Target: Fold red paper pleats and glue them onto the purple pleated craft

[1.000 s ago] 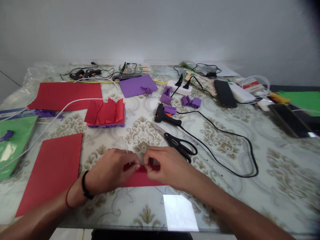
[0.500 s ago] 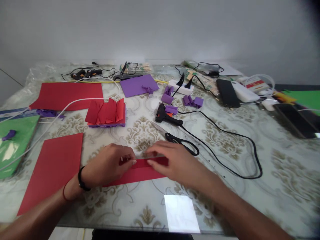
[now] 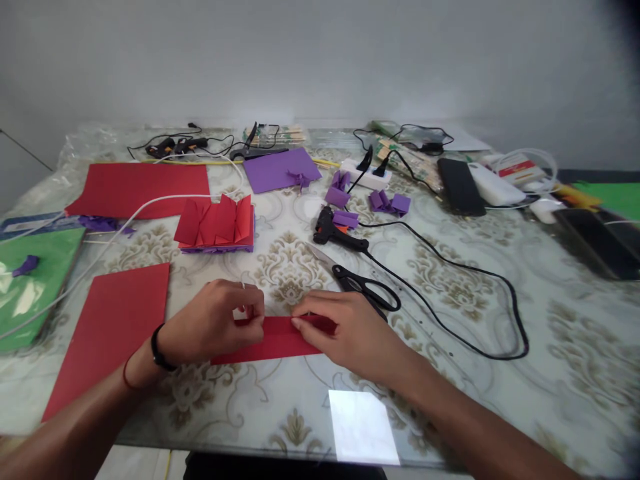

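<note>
A strip of red paper (image 3: 277, 340) lies near the front of the table, its far edge turned over in a fold. My left hand (image 3: 220, 323) is closed on the strip's left part, thumb against curled fingers. At the right part, my right hand (image 3: 345, 330) pinches the folded edge between thumb and fingers. Just beyond my right hand are black-handled scissors (image 3: 367, 287), blades pointing away to the left. A larger red sheet (image 3: 113, 327) lies flat to the left, partly under my left forearm.
Behind my hands sits a stack of folded red paper (image 3: 215, 223). A black glue gun (image 3: 337, 230) lies beside folded purple pieces (image 3: 390, 203), its cable (image 3: 515, 307) looping right. A white power strip (image 3: 367, 175) and phones (image 3: 460, 187) are farther back.
My left hand has shifted slightly left along the strip, its fingers curling tighter. My right thumb and fingers have come together on the folded edge. The view has moved slightly.
</note>
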Demonstrator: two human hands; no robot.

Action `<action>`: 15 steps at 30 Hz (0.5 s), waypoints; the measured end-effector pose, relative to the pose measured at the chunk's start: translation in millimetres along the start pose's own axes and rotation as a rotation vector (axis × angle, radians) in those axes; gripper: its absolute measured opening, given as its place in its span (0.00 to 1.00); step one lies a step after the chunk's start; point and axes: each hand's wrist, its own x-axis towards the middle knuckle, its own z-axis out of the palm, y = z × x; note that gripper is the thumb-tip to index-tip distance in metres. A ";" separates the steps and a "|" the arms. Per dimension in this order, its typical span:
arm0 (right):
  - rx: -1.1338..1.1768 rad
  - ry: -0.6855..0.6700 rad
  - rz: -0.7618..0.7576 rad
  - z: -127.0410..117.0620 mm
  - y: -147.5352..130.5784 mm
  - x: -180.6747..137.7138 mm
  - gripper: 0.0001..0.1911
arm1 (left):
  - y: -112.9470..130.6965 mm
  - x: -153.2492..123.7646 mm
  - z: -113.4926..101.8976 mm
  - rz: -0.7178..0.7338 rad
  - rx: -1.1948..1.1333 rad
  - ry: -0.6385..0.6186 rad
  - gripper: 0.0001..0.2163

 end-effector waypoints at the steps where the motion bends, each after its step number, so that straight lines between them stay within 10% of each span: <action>1: 0.021 0.000 0.016 -2.1 -1.0 0.3 0.08 | -0.6 0.0 -1.0 0.011 -0.003 0.002 0.06; 10: 0.124 0.014 0.212 -41.2 9.5 2.5 0.07 | -21.4 -3.4 -37.4 -0.037 -0.035 0.011 0.06; 15: 0.204 0.273 0.330 -57.2 25.9 1.1 0.10 | -33.5 -2.5 -51.4 -0.218 -0.138 0.210 0.08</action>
